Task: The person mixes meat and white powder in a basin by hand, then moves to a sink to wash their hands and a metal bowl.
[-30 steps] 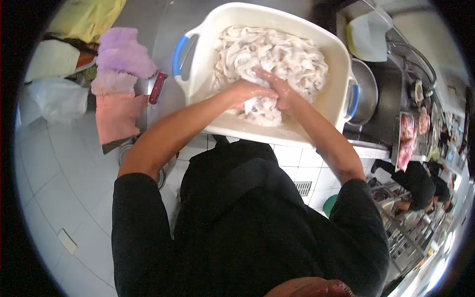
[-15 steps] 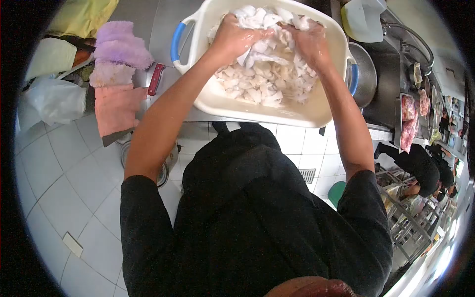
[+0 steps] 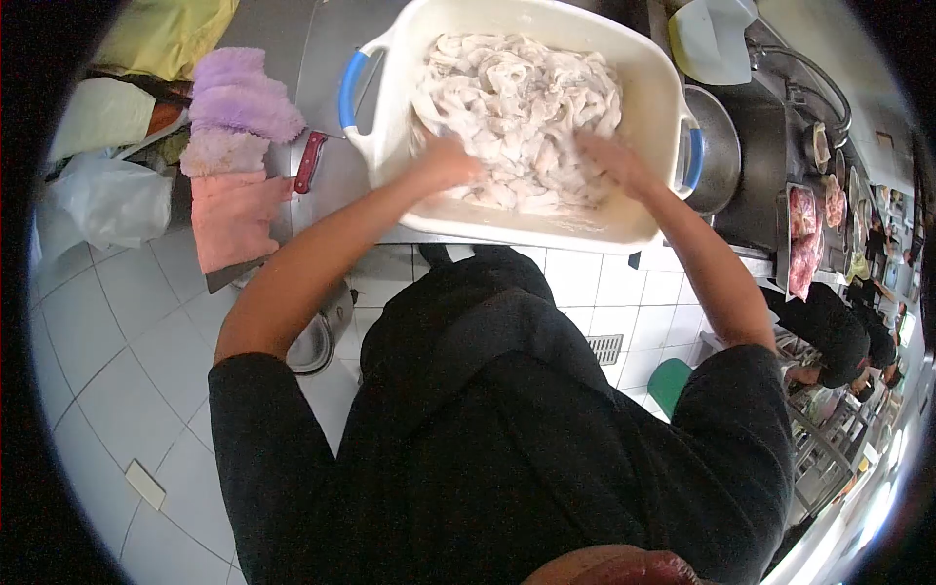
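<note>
A large cream plastic tub point(image 3: 651, 97) with blue handles stands on the metal counter. Wet, pale, whitish pieces point(image 3: 526, 93) fill much of it, soft and folded like raw meat or seafood; their exact kind is not clear. My left hand point(image 3: 450, 164) is at the near left of the heap, its fingers smeared by motion. On the near right, my right hand point(image 3: 616, 162) touches the edge of the pieces, also blurred. Whether either hand grips any piece does not show.
Left of the tub lie a red-handled knife point(image 3: 310, 162) and purple and orange cloths point(image 3: 234, 219). A plastic bag point(image 3: 112, 200) hangs beyond them. To the right are a metal bowl point(image 3: 717, 146), a faucet point(image 3: 829, 83) and trays of red meat point(image 3: 804, 244). Other people stand far right.
Both hands have come down from the far side of the tub toward its near side. The pieces they held up have been let go and now lie spread in a heap.
</note>
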A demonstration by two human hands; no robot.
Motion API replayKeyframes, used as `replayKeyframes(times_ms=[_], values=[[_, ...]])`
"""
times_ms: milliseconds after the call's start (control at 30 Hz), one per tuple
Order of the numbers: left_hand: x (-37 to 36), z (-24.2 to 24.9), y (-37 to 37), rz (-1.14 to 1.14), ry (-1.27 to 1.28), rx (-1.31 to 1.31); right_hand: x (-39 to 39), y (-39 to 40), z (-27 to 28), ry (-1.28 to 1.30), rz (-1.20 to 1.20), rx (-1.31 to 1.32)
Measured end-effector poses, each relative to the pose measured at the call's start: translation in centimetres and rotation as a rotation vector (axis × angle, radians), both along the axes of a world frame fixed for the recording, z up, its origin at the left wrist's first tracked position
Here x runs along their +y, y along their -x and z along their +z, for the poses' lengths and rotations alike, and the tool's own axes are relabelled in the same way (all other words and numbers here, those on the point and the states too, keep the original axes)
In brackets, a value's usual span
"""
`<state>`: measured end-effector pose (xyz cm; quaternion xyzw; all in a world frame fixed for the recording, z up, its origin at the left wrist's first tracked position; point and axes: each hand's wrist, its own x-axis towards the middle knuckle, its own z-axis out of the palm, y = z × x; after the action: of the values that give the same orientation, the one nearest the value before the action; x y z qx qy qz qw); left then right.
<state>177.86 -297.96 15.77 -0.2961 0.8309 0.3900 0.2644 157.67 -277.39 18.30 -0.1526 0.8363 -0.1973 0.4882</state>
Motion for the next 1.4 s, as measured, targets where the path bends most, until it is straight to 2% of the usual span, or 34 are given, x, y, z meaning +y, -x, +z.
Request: replayKeyframes(times_ms=[67,167,267,333,400,433,533,600,633,700,733,833,867,900,933,967,1000,1067,1100,1167,1200,1233,1267,1300,1367,1400], values=[[2.5,-2.6,0.2,0.16,-0.447,-0.091,-1.1,-2.9,0.9,-0.051,-0.081,-0.27],[2.9,-2.0,2.3,0.105,-0.481,-0.07,-3.4,-5.9,2.4,0.04,-0.223,-0.521],[3.2,-2.9,3.1,0.339,-0.626,0.073,-3.9,-5.6,0.1,0.178,-0.332,-0.763],[3.4,-3.0,2.9,0.431,-0.642,0.26,-4.6,-6.5,4.0,0.302,-0.311,-0.673],[3.2,2.1,2.5,0.49,-0.674,0.367,-3.2,-4.5,-1.3,0.445,-0.265,-0.68],[3.1,3.2,2.3,0.479,-0.664,0.404,-3.7,-4.8,1.6,0.309,-0.296,-0.562],[2.6,5.0,1.8,0.435,-0.571,0.535,-4.1,-4.9,5.9,0.261,0.048,-0.045],[2.1,5.2,1.5,0.406,-0.416,0.636,-4.1,-4.9,5.7,0.162,0.129,0.456],[1.6,5.4,1.6,0.389,-0.335,0.693,-3.8,-3.9,3.4,0.276,0.139,0.635],[0.1,7.0,2.0,0.509,-0.278,0.492,-4.3,-2.9,2.8,0.436,0.115,0.73],[-0.7,7.2,2.2,0.568,-0.245,0.393,-5.0,-2.2,3.1,0.488,0.085,0.647],[-4.4,4.2,3.4,0.61,-0.225,0.529,-7.8,-2.3,8.5,0.344,-0.112,0.47],[-5.2,3.5,3.7,0.642,-0.369,0.492,-8.4,-2.6,9.5,0.243,-0.191,0.417],[-5.9,3.1,4.0,0.674,-0.513,0.454,-8.6,-1.3,7.3,0.378,-0.176,0.536],[-6.4,2.5,4.1,0.704,-0.657,0.415,-7.6,0.2,5.6,0.526,-0.185,0.42],[-4.6,5.9,3.2,0.633,-0.505,0.262,-6.6,1.2,5.1,0.668,-0.194,0.302],[-4.0,5.3,2.5,0.551,-0.532,0.185,-5.9,1.8,4.4,0.805,-0.205,0.181],[-3.2,3.4,1.5,0.384,-0.577,0.034,-4.0,1.2,2.2,0.429,-0.287,0.45],[-2.8,4.6,1.1,0.207,-0.656,0.149,-3.1,0.2,1.5,0.436,-0.265,0.253],[-2.4,2.2,2.2,0.199,-0.563,0.026,-2.7,-1.2,0.8,0.311,-0.291,0.007],[-2.4,2.2,3.2,0.183,-0.506,-0.027,-3.4,-2.2,1.3,0.187,-0.349,-0.033],[-1.6,2.2,3.6,0.177,-0.629,0.087,-3.0,-2.0,-0.3,0.179,-0.392,-0.129],[-1.0,2.1,3.7,0.172,-0.648,0.112,-2.6,-1.8,-1.9,0.165,-0.435,-0.222],[-0.5,1.9,3.9,0.174,-0.669,0.14,-1.4,-1.1,-8.2,0.264,-0.445,-0.374],[0.1,3.1,4.0,0.247,-0.672,0.193,-1.1,-1.2,-10.5,0.398,-0.455,-0.579],[0.5,4.1,3.6,0.274,-0.723,0.233,-1.9,-2.6,-8.0,0.43,-0.45,-0.63]])
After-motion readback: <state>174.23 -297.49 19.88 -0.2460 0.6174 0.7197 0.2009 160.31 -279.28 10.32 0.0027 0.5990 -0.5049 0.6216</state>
